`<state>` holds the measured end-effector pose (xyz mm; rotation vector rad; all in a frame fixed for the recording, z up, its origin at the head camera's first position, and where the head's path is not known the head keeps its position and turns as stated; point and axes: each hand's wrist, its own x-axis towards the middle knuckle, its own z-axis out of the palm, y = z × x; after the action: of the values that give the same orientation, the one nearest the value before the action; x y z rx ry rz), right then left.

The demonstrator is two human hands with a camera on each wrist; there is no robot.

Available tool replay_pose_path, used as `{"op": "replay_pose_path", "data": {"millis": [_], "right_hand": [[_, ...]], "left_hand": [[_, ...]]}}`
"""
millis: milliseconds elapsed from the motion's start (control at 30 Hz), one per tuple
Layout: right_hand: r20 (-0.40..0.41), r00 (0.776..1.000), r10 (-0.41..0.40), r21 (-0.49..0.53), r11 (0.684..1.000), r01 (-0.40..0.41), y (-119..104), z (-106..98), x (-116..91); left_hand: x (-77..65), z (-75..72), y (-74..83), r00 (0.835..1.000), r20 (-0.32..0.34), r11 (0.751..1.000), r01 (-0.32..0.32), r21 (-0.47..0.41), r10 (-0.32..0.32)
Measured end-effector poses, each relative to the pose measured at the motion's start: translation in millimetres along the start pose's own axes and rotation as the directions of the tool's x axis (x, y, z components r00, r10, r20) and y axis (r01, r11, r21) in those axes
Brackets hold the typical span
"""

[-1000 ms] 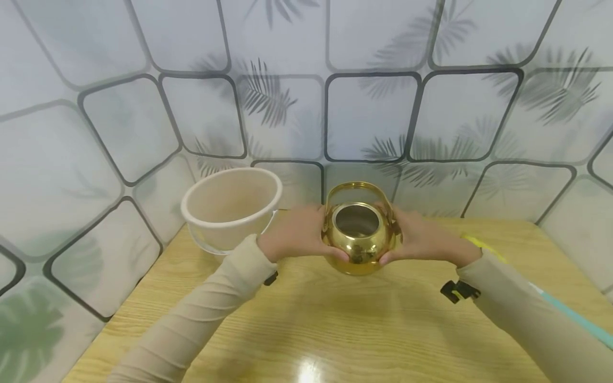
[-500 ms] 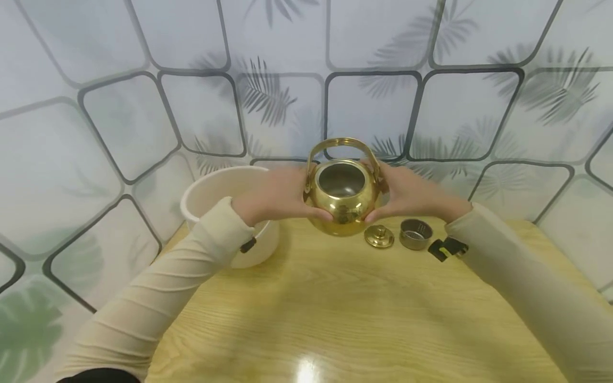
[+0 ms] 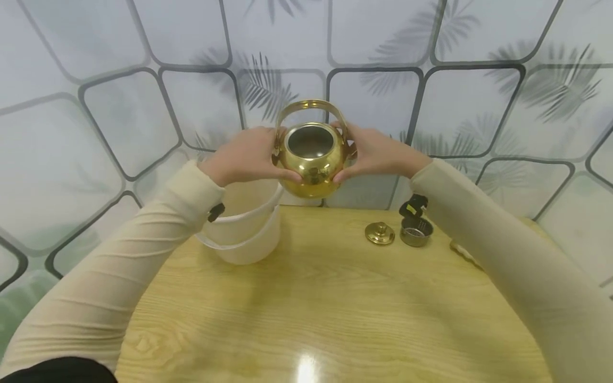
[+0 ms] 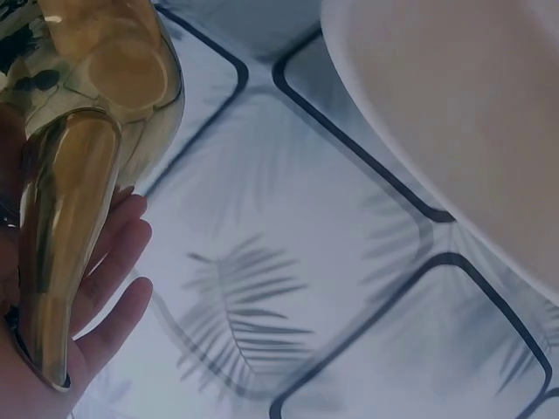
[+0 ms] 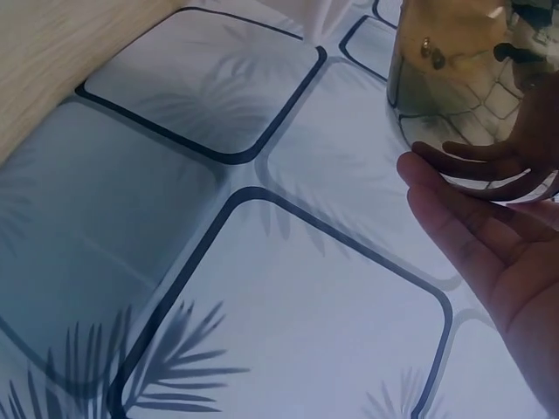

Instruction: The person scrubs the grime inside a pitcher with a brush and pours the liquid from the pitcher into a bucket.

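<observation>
A shiny gold teapot (image 3: 313, 167) is held in the air above the table's back edge, its top opening uncovered and its arched handle upright. My left hand (image 3: 251, 154) grips its left side, the thumb across the front. From the right side my right hand (image 3: 375, 151) holds it the same way. In the left wrist view the gold spout (image 4: 70, 244) lies along the left palm, fingers behind it. The right wrist view has right fingers (image 5: 463, 218) against the teapot's polished body (image 5: 454, 87).
A white bucket (image 3: 246, 239) stands at the back left, partly behind the left hand and sleeve. A gold lid (image 3: 380, 234) and a perforated metal strainer (image 3: 415, 236) lie on the wooden table (image 3: 335, 308). A beige item (image 3: 462, 252) is mostly hidden by the right sleeve.
Both hands have lifted the teapot off the table and carried it up and left, towards the bucket. The lid and strainer have come into sight.
</observation>
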<state>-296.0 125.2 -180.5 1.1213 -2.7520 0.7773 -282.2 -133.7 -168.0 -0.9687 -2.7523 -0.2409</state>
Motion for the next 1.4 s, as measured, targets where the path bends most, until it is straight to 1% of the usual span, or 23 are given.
{"op": "replay_pose_path", "data": {"millis": [100, 200, 300, 400, 467, 600, 800, 900, 1000, 1133, 1233, 1267, 1400], "right_hand": [[0.005, 1.0, 0.001, -0.005, 1.0, 0.0, -2, 0, 11], [0.008, 1.0, -0.002, -0.008, 1.0, 0.002, -5, 1, 23], [-0.008, 1.0, -0.014, -0.017, 1.0, 0.014, -5, 1, 34], [-0.031, 0.999, -0.023, -0.046, 0.999, 0.021, -5, 4, 45], [-0.044, 0.999, -0.03, -0.063, 0.998, 0.027, -5, 6, 53], [-0.066, 0.997, -0.048, -0.053, 0.998, 0.045, -8, 15, 67], [-0.124, 0.983, -0.133, -0.039, 0.991, 0.13, -13, 32, 80], [-0.157, 0.973, -0.169, -0.043, 0.986, 0.164, -17, 40, 84], [-0.197, 0.962, -0.191, -0.058, 0.981, 0.183, -18, 48, 85], [-0.241, 0.948, -0.207, -0.084, 0.978, 0.192, -18, 58, 87], [-0.258, 0.945, -0.201, -0.096, 0.979, 0.182, -17, 66, 88], [-0.261, 0.944, -0.2, -0.105, 0.978, 0.178, -17, 68, 88], [-0.27, 0.946, -0.181, -0.124, 0.981, 0.152, -18, 76, 86]], "left_hand": [[-0.1, -4.8, -9.7, 1.0, 0.016, 1.0, 0.011, -0.009, -0.011], [-1.8, -9.0, -18.2, 1.0, 0.0, 1.0, 0.015, -0.004, -0.015], [-4.3, -11.0, -26.0, 0.998, -0.057, 1.0, 0.008, 0.029, -0.006], [-6.8, -9.0, -34.5, 0.99, -0.141, 0.996, -0.013, 0.086, 0.025], [-9.0, -7.4, -41.6, 0.978, -0.201, 0.992, -0.028, 0.123, 0.052], [-14.0, -0.2, -56.8, 0.95, -0.294, 0.983, -0.054, 0.174, 0.104], [-24.2, 14.6, -78.2, 0.905, -0.4, 0.972, -0.053, 0.229, 0.143], [-28.7, 20.5, -86.5, 0.884, -0.44, 0.971, -0.058, 0.232, 0.158], [-30.9, 26.3, -91.5, 0.861, -0.482, 0.974, -0.065, 0.216, 0.164], [-33.8, 35.0, -96.8, 0.845, -0.516, 0.979, -0.045, 0.197, 0.142], [-37.0, 42.9, -100.6, 0.833, -0.535, 0.975, -0.025, 0.219, 0.142], [-37.9, 45.4, -101.8, 0.826, -0.545, 0.973, -0.019, 0.229, 0.144], [-42.7, 54.5, -106.0, 0.785, -0.585, 0.952, -0.019, 0.306, 0.204]]}}
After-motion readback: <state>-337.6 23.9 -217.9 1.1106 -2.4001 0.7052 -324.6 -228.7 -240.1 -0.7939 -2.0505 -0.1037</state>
